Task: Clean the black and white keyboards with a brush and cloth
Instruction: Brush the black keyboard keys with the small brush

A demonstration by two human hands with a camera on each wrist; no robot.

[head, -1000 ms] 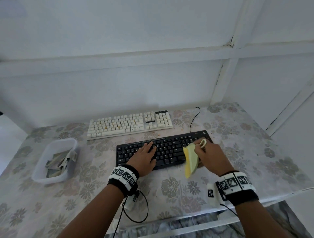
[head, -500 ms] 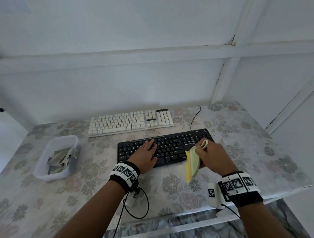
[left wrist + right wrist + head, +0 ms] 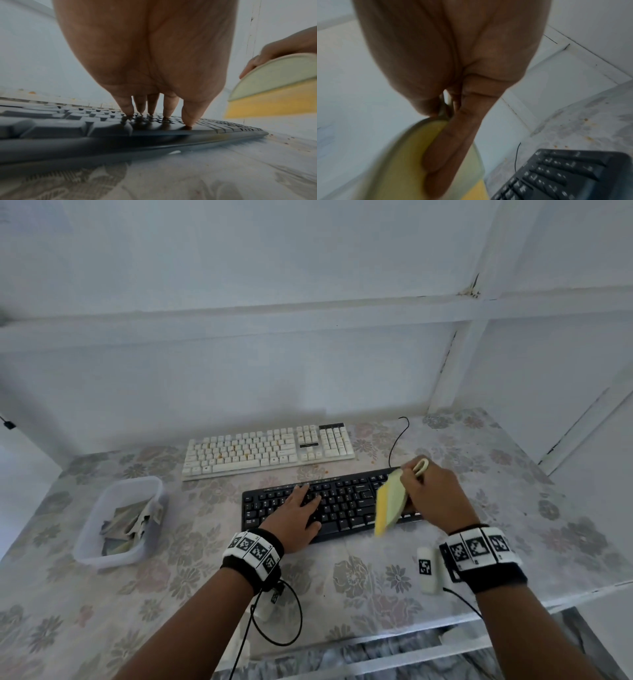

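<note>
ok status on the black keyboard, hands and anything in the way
Left hand flat on black keyboard, steadying. Right hand grips brush over its right end. White keyboard behind, untouched, stained. Nothing blocking.

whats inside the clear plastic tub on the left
The clear plastic tub holds a loose pile of crumpled grey-beige cloths or papers; which one is unclear. Anything beneath that pile is covered and cannot be seen.
</note>
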